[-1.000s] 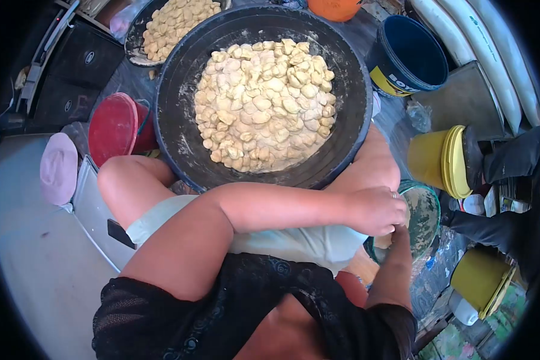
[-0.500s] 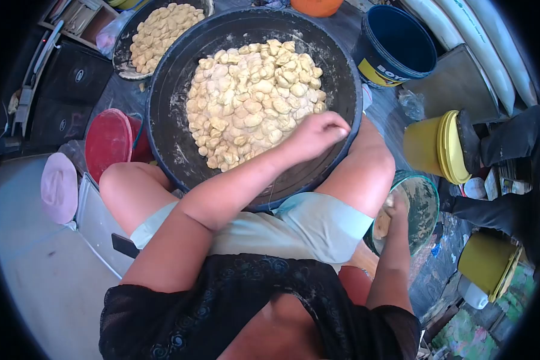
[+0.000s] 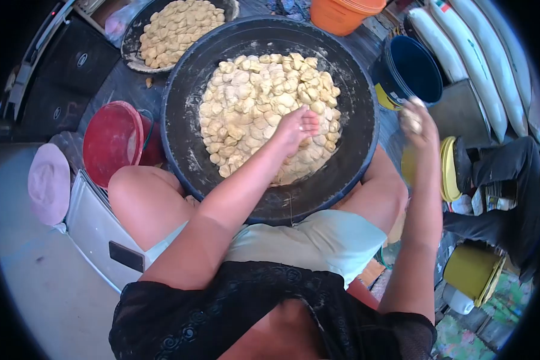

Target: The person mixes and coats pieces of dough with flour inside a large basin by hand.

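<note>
A wide black basin [image 3: 180,114] stands in front of my crossed legs, heaped with pale, floury lumps [image 3: 246,102] that look like dough. My left hand [image 3: 300,127] is over the right part of the heap, fingers curled in; whatever they may hold is hidden. Raised to the right of the basin, my right hand [image 3: 425,127] grips a few pale lumps [image 3: 411,117] of the same kind. The green bucket beside my right thigh is mostly hidden by my leg and forearm.
A second bowl of lumps [image 3: 177,33] stands at the back left. Around the basin are a red bucket [image 3: 111,144], a dark blue bucket [image 3: 414,72] and an orange bucket [image 3: 345,17]. White sacks [image 3: 480,66] lie at right, near another person's dark-clothed legs [image 3: 504,168]. A phone [image 3: 126,256] lies at left.
My right hand has come up out of the green bucket with lumps in it. My left hand has moved from the basin's right side onto the heap. The whole view has shifted slightly.
</note>
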Action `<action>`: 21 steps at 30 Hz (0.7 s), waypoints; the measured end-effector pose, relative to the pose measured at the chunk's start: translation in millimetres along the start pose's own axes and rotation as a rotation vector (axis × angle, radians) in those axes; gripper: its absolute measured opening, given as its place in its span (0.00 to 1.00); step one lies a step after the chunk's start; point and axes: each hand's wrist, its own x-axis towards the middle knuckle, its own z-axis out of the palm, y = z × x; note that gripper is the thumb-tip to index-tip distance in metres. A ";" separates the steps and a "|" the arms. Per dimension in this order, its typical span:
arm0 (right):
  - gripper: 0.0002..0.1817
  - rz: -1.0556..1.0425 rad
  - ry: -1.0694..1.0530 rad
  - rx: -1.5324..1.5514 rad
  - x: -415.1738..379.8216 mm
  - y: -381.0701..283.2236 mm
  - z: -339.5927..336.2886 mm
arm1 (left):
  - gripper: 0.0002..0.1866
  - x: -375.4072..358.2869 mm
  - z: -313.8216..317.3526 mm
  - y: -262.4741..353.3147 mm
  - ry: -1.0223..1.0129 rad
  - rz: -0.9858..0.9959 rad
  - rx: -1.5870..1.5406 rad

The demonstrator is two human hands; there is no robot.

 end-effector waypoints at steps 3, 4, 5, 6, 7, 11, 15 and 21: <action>0.12 -0.043 -0.108 -0.100 45.1 64.9 146.1 | 0.28 0.9 24.3 29.2 0.010 -0.050 -0.218; 0.14 -0.082 -0.118 -0.200 58.2 94.1 175.3 | 0.30 4.6 26.8 43.3 0.048 -0.058 -0.272; 0.14 -0.102 -0.124 -0.283 60.4 115.9 207.1 | 0.32 8.6 25.1 53.9 0.088 -0.070 -0.328; 0.13 -0.120 -0.127 -0.364 61.2 134.8 232.1 | 0.32 11.7 16.0 63.0 0.037 0.008 -0.366; 0.13 -0.178 -0.106 -0.402 63.0 146.5 250.5 | 0.29 20.8 -1.6 68.5 0.079 0.029 -0.341; 0.09 -0.175 -0.006 0.062 125.5 176.2 261.6 | 0.15 29.2 -72.7 112.2 0.240 -0.019 0.039; 0.12 -0.036 0.156 0.197 158.1 184.5 231.9 | 0.14 1.9 -95.3 156.2 0.523 0.099 0.559; 0.12 0.365 -0.527 -0.503 136.0 219.7 244.2 | 0.19 9.1 -167.0 152.1 0.329 0.028 1.011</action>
